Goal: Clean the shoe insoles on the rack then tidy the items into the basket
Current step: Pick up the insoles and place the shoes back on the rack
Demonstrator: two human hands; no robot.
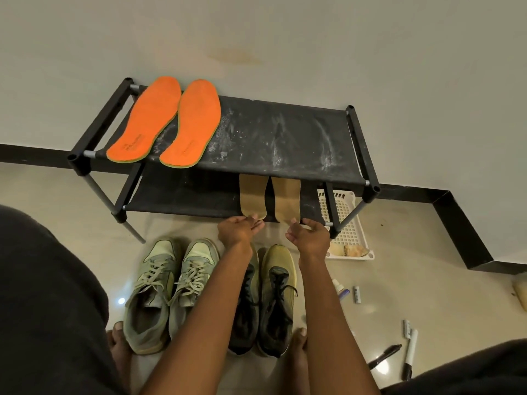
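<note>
Two orange insoles [165,121] are lying flat side by side at the left end of the black rack's [285,138] dusty top shelf, heels overhanging the front edge. Two tan insoles [269,196] are lying flat on the lower shelf, right of centre, heels toward the front edge. White lattice basket [346,220] is sitting on the floor at the rack's right leg, partly tucked under it.

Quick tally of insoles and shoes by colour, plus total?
Orange insoles: 2, top shelf
Tan insoles: 2, lower shelf
Light green shoes: 2, floor
Yellow-black shoes: 2, floor
Total: 8
</note>
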